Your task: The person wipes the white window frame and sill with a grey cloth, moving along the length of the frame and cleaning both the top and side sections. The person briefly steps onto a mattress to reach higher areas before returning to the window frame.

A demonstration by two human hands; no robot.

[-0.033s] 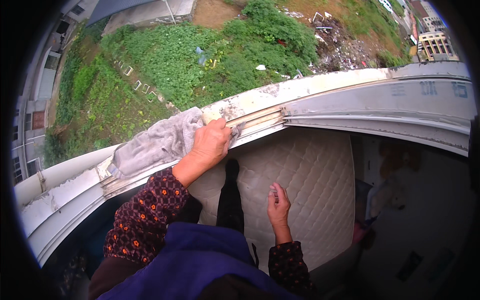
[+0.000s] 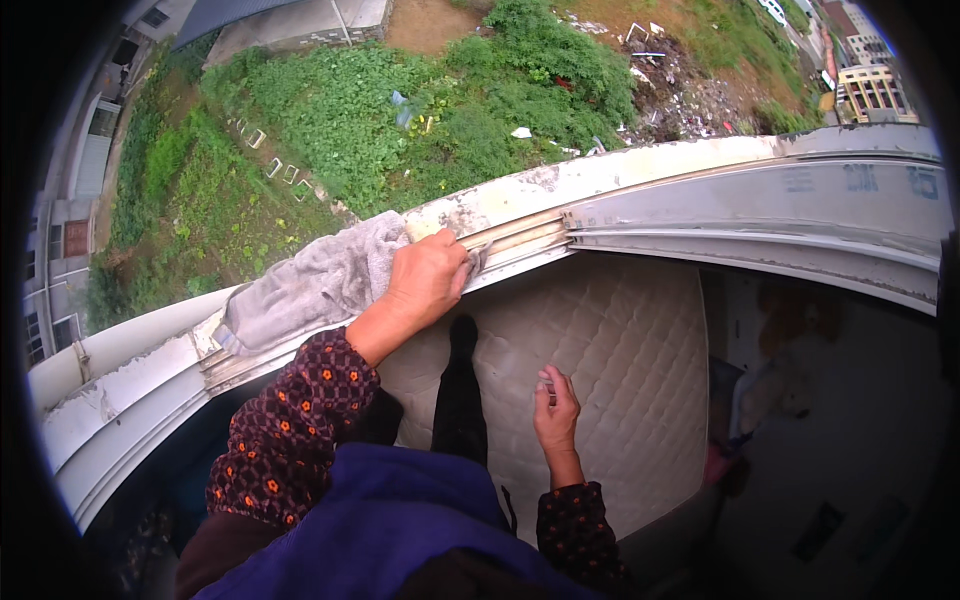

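Observation:
My left hand point(image 2: 428, 275) is closed on a grey, dirt-stained cloth point(image 2: 310, 285) at the window's lower frame. Most of the cloth lies bunched to the left over the frame and outer ledge, and a dark corner of it pokes out right of my knuckles. Beneath it run the narrow grooves of the white window track point(image 2: 520, 240), brown with grime. My right hand point(image 2: 557, 412) hangs free over the mattress, fingers loosely bent, thumb a little apart, holding nothing.
A pale quilted mattress point(image 2: 600, 350) lies below the window, with my dark-clad leg point(image 2: 462, 400) on it. To the right is a sliding window panel point(image 2: 760, 195). Outside, far below, are green plants point(image 2: 330, 120), rubble point(image 2: 680, 100) and buildings. A plush toy point(image 2: 780, 390) sits in shadow.
My left hand has shifted very slightly to the right along the track with the cloth in its grip. The right hand stays where it was.

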